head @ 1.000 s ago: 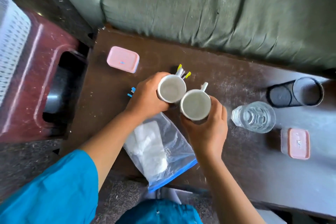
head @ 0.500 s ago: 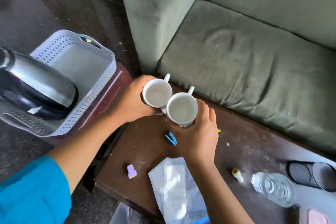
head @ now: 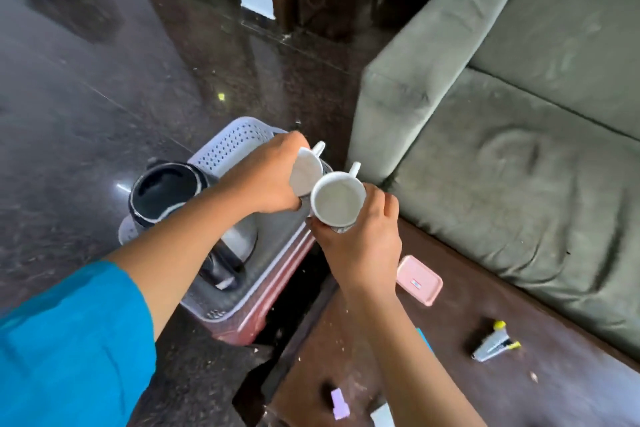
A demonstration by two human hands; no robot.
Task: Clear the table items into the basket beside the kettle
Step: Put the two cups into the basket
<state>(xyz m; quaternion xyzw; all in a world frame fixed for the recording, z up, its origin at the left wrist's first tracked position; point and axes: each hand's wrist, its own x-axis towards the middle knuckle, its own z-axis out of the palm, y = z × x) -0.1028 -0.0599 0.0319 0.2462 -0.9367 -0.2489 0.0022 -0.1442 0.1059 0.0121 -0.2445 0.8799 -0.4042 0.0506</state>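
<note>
My left hand point(head: 265, 177) grips a white cup point(head: 306, 172), tilted on its side above the grey perforated basket point(head: 230, 146). My right hand point(head: 360, 239) holds a second white cup point(head: 337, 198) upright at the basket's right edge, touching the first cup. The steel and black kettle point(head: 166, 192) stands at the basket's left, partly hidden by my left forearm. On the brown table point(head: 554, 381) lie a pink lidded box point(head: 420, 279), a grey clip with yellow tips point(head: 493, 345) and a small purple piece point(head: 339, 404).
The basket rests on a maroon plastic stool point(head: 256, 319) left of the table. A green sofa point(head: 519, 135) runs along the table's far side. Dark polished floor point(head: 86, 80) spreads to the left and behind.
Both hands have carried the cups left from over the table to over the basket. The left cup has tipped onto its side. The view has swung left.
</note>
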